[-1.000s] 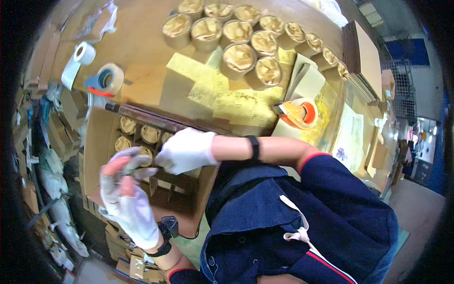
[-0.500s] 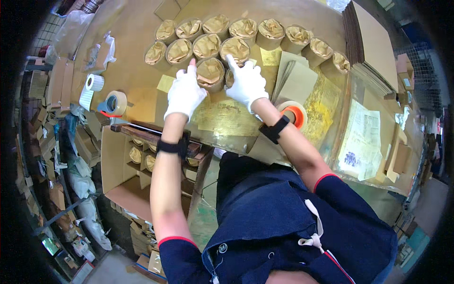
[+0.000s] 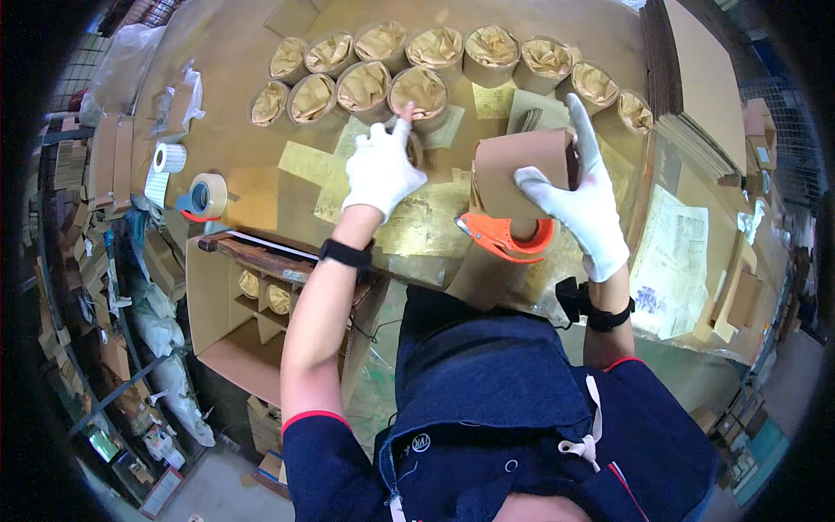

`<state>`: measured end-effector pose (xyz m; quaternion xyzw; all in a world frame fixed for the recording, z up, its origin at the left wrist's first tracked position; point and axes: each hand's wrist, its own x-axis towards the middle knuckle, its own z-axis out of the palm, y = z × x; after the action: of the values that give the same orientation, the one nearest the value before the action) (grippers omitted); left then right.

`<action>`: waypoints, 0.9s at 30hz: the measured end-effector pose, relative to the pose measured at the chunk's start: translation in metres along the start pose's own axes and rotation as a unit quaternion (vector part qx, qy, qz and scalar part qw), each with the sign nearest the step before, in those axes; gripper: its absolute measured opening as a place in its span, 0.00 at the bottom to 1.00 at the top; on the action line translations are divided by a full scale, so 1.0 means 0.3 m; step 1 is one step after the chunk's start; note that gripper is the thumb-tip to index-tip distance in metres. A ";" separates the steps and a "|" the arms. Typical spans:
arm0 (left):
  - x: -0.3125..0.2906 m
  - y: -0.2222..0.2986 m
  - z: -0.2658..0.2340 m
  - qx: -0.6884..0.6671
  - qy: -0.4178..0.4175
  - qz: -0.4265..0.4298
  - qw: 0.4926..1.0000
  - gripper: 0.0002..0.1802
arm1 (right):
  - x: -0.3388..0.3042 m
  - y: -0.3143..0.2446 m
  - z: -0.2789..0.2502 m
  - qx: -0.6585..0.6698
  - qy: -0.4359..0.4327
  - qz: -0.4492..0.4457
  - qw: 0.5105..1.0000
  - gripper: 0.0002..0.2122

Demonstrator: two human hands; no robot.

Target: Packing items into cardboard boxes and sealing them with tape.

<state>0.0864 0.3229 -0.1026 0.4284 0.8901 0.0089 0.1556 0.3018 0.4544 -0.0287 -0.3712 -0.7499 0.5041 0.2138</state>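
My right hand point(image 3: 581, 204), in a white glove, spans a brown cardboard cylinder point(image 3: 517, 161) tipped on its side, thumb on its face and a long finger reaching past its far edge. My left hand point(image 3: 381, 170), also gloved but with a bare fingertip, is spread at the near edge of the grouped cylinders. Its index finger points at a cylinder stuffed with crumpled brown paper point(image 3: 419, 91). Between its index finger and thumb shows a small brown round object point(image 3: 415, 146), mostly hidden. An orange tape dispenser point(image 3: 504, 235) sits just below the tipped cylinder.
Two rows of paper-stuffed cylinders point(image 3: 374, 85) stand across the table. Stacked cardboard sheets point(image 3: 696, 83) rise at the right, beside printed papers point(image 3: 670, 261). Tape point(image 3: 207, 196) and a label roll point(image 3: 170, 158) lie left. A divided carton point(image 3: 228, 344) stands below the table's edge.
The cylinder that stood between my hands is gone from there; one now lies tipped under my right hand, farther right. My left hand has shifted right. The tape dispenser has turned and moved closer.
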 end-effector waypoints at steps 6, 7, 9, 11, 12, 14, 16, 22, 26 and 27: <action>0.034 -0.025 0.021 -0.053 0.025 -0.012 0.998 0.40 | -0.033 -0.084 0.022 0.178 -0.031 0.023 0.983 0.45; 0.013 -0.058 0.026 -0.075 0.031 -0.002 0.997 0.39 | -0.044 -0.107 0.030 0.180 -0.026 0.021 0.983 0.44; -0.035 -0.119 0.019 -0.167 0.005 -0.013 0.986 0.41 | -0.071 -0.142 0.051 0.210 -0.034 0.028 0.977 0.43; -0.157 -0.154 0.035 -0.452 -0.004 0.051 0.891 0.45 | -0.090 -0.158 0.054 0.231 -0.044 0.050 0.971 0.42; -0.252 -0.152 -0.020 -0.534 -0.072 0.023 0.842 0.47 | -0.087 -0.141 0.039 0.234 -0.061 0.056 0.969 0.41; -0.494 -0.149 -0.147 -0.623 -0.111 -0.017 0.774 0.51 | -0.089 -0.166 0.070 0.237 -0.077 0.036 0.968 0.40; -0.715 -0.209 -0.220 -0.616 -0.066 -0.023 0.785 0.56 | -0.092 -0.172 0.114 0.235 -0.093 0.028 0.967 0.38; -1.209 -0.374 -0.188 -0.742 0.103 -0.240 0.618 0.49 | -0.126 -0.233 0.251 0.228 -0.166 0.024 0.959 0.36; -1.291 -0.587 0.040 -0.741 0.141 -0.328 0.569 0.36 | -0.175 -0.284 0.369 0.250 -0.225 0.023 0.941 0.36; -1.288 -0.639 0.105 -0.751 0.125 -0.339 0.553 0.33 | -0.189 -0.299 0.396 0.253 -0.238 0.021 0.937 0.36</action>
<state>0.1757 -0.0978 -0.0570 -0.1828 0.6500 0.6743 0.2991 0.2245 0.3201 0.0087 -0.1897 -0.6182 0.7554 0.1056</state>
